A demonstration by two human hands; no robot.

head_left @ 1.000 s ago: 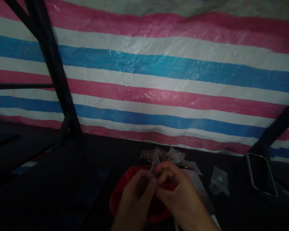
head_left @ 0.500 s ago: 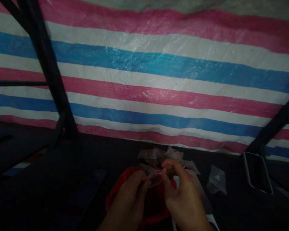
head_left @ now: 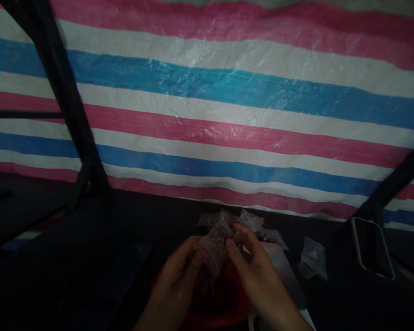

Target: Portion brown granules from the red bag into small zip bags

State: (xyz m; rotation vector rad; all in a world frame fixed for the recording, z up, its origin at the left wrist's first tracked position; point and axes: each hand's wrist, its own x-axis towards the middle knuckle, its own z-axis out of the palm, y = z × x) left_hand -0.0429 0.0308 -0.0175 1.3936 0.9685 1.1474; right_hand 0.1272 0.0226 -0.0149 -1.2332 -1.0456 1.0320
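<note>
Your left hand (head_left: 179, 276) and right hand (head_left: 258, 280) pinch a small clear plastic bag (head_left: 214, 248) at lower centre. Below it sits a red bowl (head_left: 227, 308).

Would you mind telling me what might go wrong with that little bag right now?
Both hands, left and right, pinch a small clear bag of brown bits above the red bowl; its contents might spill. The dim light may hide dropped bits on the dark table.

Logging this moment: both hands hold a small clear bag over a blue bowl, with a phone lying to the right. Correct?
Not quite: the head view shows the bowl is red. Both the left hand and right hand do hold the small clear bag, phone to the right.
</note>
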